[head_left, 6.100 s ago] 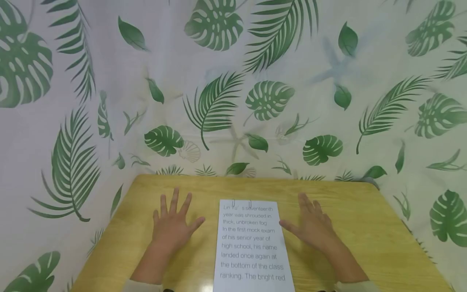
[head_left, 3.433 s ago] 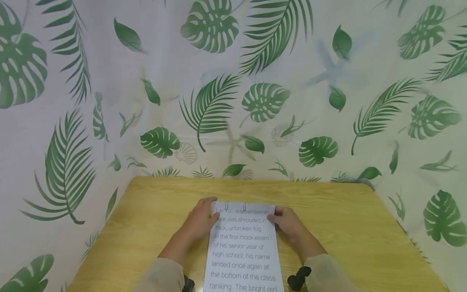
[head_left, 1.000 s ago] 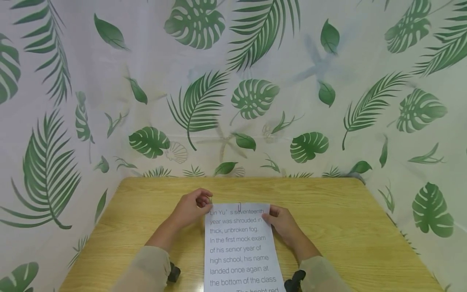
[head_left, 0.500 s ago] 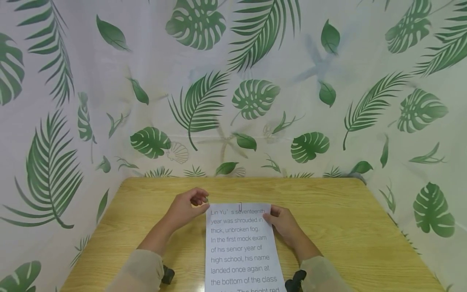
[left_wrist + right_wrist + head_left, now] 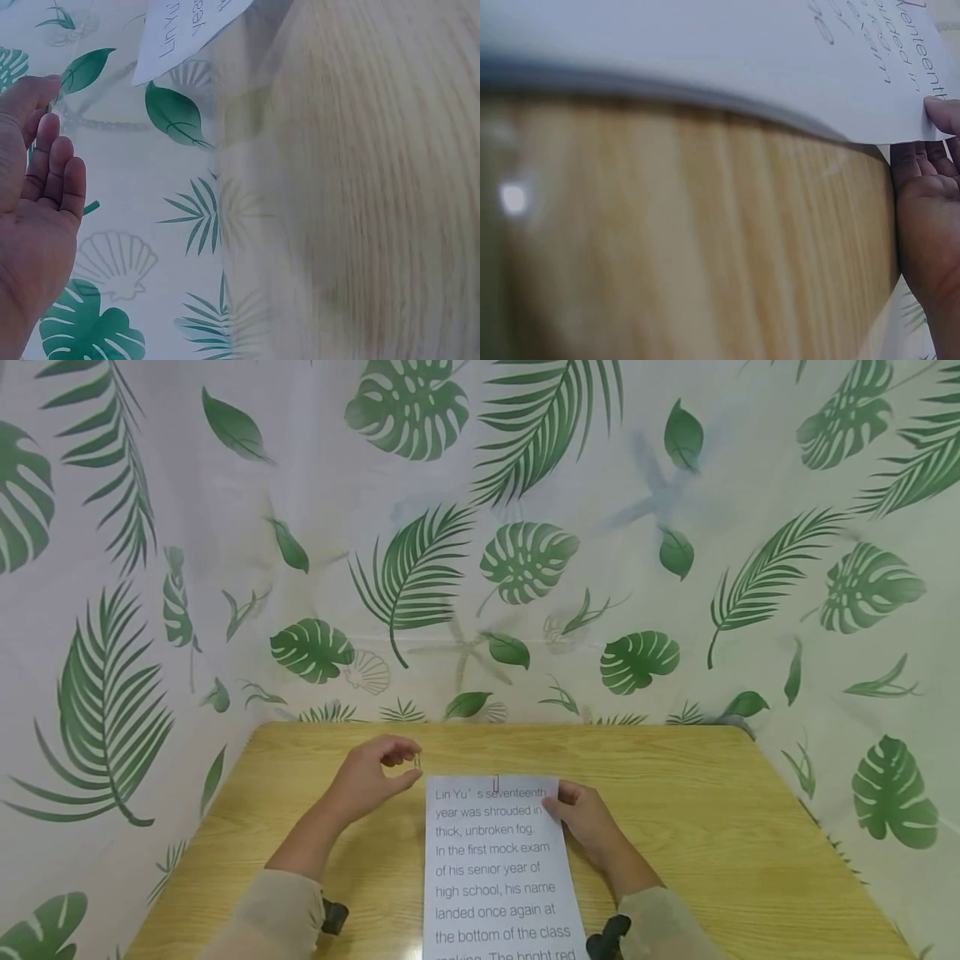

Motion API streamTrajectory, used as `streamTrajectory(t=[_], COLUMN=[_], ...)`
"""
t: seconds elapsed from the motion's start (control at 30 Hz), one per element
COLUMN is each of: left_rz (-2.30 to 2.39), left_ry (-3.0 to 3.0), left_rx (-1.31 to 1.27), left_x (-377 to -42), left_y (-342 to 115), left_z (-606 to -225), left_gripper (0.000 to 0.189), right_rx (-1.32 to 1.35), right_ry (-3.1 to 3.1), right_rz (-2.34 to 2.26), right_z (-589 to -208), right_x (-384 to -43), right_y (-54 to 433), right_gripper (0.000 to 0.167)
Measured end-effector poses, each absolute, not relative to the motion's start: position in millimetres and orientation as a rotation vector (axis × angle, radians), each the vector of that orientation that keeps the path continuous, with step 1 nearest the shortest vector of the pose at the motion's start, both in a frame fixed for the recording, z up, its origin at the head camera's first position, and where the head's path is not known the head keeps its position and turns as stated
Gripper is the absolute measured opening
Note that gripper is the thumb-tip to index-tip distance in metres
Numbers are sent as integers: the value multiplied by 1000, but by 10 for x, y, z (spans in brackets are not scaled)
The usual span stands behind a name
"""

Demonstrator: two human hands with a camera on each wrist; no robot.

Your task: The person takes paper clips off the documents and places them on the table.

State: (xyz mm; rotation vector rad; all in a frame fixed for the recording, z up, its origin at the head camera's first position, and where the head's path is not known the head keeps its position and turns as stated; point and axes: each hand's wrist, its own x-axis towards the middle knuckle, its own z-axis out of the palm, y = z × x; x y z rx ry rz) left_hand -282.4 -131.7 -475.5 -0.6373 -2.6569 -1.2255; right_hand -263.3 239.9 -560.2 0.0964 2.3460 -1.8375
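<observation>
My left hand (image 5: 367,777) pinches a small paper clip (image 5: 417,762) between thumb and fingertips, just left of the paper's top left corner and apart from it. Printed paper (image 5: 495,877) with large black text is held up toward me, its lower end out of the frame. A reddish paper clip (image 5: 496,783) sits on its top edge. At the upper right edge, my right hand (image 5: 588,822) grips the paper, thumb in front and fingers behind. The left wrist view shows the left hand (image 5: 45,202) beside the paper's corner (image 5: 169,45); the pinched clip is hard to make out there.
Under the hands lies a wood-grain table (image 5: 697,827). A white curtain (image 5: 585,685) printed with green leaves hangs behind it and at both sides. Dark wrist devices (image 5: 333,916) sit at the sleeve cuffs.
Both hands first lay spread beside the paper, then gripped its upper edges. The left paper clip came off the top edge with my left hand, which has moved left. My right hand keeps its grip.
</observation>
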Motion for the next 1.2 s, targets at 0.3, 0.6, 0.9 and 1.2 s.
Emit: streamTrajectory(t=[0.3,0.6,0.9,1.2], left_rz=[-1145,-1114,-1081,-1064], left_ry=[-2749,-2805,-2923,-3014], left_rx=[-586,-523,-428,-355], left_x=[-2887,-2955,-3015,-3074], left_y=[-1445,-1547,-1610,-1661], left_z=[-4797,-4891,-5028,-5160], left_gripper=[32,33,35,30], right_rx=[99,95,105,104], right_ry=[2347,2347,2337,2327], right_rz=[-1842,-1845,-1858,-1862], right_z=[-5603,-5597,-5595,-5610], right_x=[-2625,-2629,-2611,-2628], right_y=[2396,2391,2390,2393], right_gripper=[37,37,37,37])
